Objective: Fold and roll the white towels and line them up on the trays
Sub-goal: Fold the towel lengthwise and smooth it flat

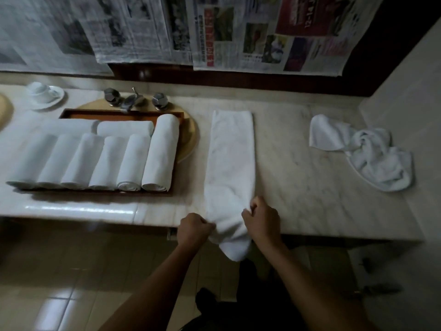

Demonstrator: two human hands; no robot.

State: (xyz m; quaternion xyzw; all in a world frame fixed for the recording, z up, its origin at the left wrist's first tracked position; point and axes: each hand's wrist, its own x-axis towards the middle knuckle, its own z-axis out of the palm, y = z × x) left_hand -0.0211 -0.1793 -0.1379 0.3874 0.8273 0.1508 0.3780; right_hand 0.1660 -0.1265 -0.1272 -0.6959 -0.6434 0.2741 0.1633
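Note:
A white towel [230, 154], folded into a long narrow strip, lies on the marble counter and runs from the back toward me, its near end hanging over the front edge. My left hand [194, 229] grips the strip's left edge at the counter's front. My right hand [261, 219] grips its right edge, slightly farther in. To the left, a wooden tray [177, 115] holds several rolled white towels [158, 154] lined up side by side, with more rolls laid crosswise behind them. A crumpled white towel [365, 151] lies at the right of the counter.
A tap with two chrome knobs [133, 100] stands behind the tray over a round wooden cover [191, 137]. A white cup on a saucer [44, 94] sits at the back left. Newspapers [214, 32] hang on the wall behind. A wall closes the right side.

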